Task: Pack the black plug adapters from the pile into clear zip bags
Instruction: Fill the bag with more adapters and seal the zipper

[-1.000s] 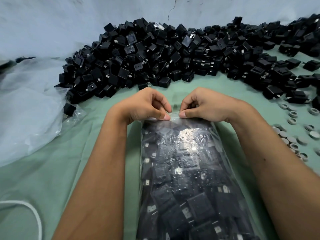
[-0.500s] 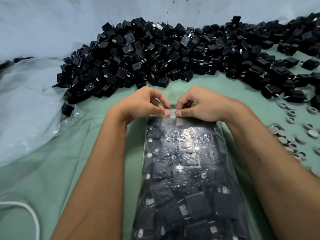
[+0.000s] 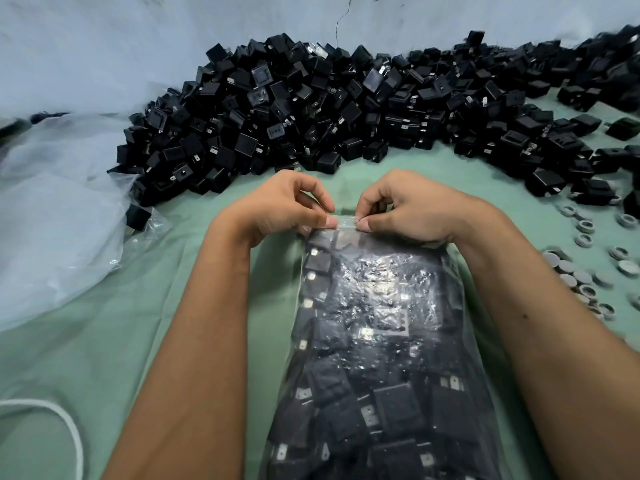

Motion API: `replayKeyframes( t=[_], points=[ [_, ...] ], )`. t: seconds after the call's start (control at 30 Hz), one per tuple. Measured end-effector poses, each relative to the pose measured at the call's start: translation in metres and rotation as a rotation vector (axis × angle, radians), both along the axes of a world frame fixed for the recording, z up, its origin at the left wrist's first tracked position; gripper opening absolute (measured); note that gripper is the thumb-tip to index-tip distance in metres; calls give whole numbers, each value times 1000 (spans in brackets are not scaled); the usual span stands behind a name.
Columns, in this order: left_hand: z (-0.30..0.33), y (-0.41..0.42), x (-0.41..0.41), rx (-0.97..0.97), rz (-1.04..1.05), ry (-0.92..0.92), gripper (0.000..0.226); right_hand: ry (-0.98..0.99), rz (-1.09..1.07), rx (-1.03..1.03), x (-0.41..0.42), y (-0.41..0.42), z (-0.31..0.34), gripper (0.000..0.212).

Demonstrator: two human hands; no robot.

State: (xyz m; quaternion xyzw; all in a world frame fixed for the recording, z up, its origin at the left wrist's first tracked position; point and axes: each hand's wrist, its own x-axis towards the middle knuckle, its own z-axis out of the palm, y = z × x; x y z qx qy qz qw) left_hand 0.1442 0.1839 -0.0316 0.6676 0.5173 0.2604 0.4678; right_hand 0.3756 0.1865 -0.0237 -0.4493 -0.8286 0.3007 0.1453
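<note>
We hold the clear zip bag (image 3: 377,341) by its top seal strip (image 3: 346,223), both hands meeting at the middle of that strip. Our left hand (image 3: 277,209) pinches the strip between thumb and curled forefinger, and our right hand (image 3: 412,213) pinches it the same way just beside, the two thumb tips almost touching. Below the pinch, toward us, the bag lies flat on the green cloth (image 3: 104,341) between our forearms, packed full of black plug adapters whose metal prongs glint through the crinkled plastic. Beyond the pinch, the loose pile of black plug adapters (image 3: 346,109) stretches across the cloth against the pale wall. To the left of the left hand lies a heap of crumpled clear plastic sheeting (image 3: 52,220), with one adapter at its edge. To the right of the right hand, small grey round caps (image 3: 581,271) are scattered on the cloth. A white cord (image 3: 69,427) curves near our left elbow.
</note>
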Motion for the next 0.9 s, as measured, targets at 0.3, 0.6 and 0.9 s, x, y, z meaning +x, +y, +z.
replayKeyframes(
  t=[0.3,0.6,0.9],
  points=[
    [1,0,10,65,6,-33,28,15,-4,-10,-2,0,-2,13],
    [3,-3,-5,-28,62,-23,26,-3,-36,-15,-2,0,-2,11],
    [5,-3,3,-14,29,-115,28,65,-11,47,-12,-3,-4,21]
  ],
)
